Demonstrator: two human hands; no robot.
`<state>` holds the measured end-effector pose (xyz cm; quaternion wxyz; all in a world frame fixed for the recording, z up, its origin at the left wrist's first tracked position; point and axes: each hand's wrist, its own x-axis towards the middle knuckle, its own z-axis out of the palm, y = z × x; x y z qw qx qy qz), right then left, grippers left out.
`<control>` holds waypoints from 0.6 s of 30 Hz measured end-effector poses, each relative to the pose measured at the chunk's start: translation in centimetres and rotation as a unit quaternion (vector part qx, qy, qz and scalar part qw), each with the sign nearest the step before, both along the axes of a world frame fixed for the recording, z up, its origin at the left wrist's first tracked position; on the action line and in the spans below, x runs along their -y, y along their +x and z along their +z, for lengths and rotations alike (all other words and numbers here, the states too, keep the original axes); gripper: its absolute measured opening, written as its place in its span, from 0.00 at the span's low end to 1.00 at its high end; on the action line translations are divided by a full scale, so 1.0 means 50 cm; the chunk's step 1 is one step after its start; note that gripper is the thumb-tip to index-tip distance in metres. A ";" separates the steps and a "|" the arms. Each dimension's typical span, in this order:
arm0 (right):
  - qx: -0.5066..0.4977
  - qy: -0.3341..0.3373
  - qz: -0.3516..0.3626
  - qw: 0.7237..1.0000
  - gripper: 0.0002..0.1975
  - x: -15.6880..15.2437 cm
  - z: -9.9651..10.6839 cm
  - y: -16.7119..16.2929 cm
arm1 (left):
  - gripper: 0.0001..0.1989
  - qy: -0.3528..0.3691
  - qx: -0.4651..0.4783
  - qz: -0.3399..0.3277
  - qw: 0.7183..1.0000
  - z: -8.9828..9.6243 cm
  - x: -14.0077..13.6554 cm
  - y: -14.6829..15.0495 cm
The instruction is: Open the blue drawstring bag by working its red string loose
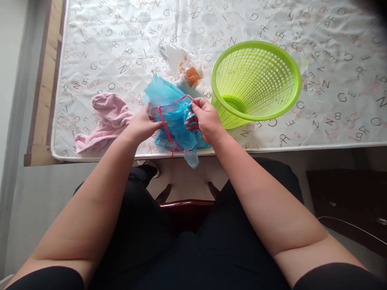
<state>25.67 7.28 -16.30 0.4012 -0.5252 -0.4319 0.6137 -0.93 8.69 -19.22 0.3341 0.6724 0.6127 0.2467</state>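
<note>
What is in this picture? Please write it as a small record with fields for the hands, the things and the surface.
left hand: holds the blue bag at its left side
right hand: grips the blue bag and its red cord
green basket: tilted on its side, right of the bag, nothing seen inside
pink towel: crumpled, left of the left hand
white bag: behind the blue bag, something orange inside
surface: mattress printed with letters

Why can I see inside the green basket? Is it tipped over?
Yes, tipped. The basket lies on its side on the table, its open mouth facing the camera, with nothing visible inside it.
</note>
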 end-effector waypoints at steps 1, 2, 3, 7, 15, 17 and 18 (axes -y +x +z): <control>0.010 0.001 0.004 1.000 0.15 -0.001 0.003 0.001 | 0.27 -0.011 0.006 0.019 1.000 -0.007 -0.005 -0.002; 0.026 0.004 0.002 1.000 0.16 -0.003 0.005 0.004 | 0.21 -0.009 0.013 0.049 0.999 -0.010 -0.012 -0.007; 0.046 0.009 -0.007 0.999 0.17 -0.006 0.005 0.008 | 0.16 0.004 0.021 0.085 0.996 -0.009 -0.021 -0.013; 0.111 0.046 -0.048 0.992 0.18 -0.016 0.001 0.026 | 0.11 0.114 0.078 0.241 0.961 0.038 -0.036 -0.011; 0.101 0.132 0.009 0.986 0.12 0.015 0.037 0.020 | 0.26 0.161 0.003 -0.025 0.987 0.057 0.035 0.136; 0.107 0.145 -0.014 0.984 0.13 0.017 0.047 0.021 | 0.14 0.128 -0.018 -0.008 0.992 0.043 0.028 0.127; 0.116 0.156 -0.030 0.981 0.14 0.016 0.050 0.024 | 0.09 0.122 -0.022 0.000 0.992 0.040 0.021 0.114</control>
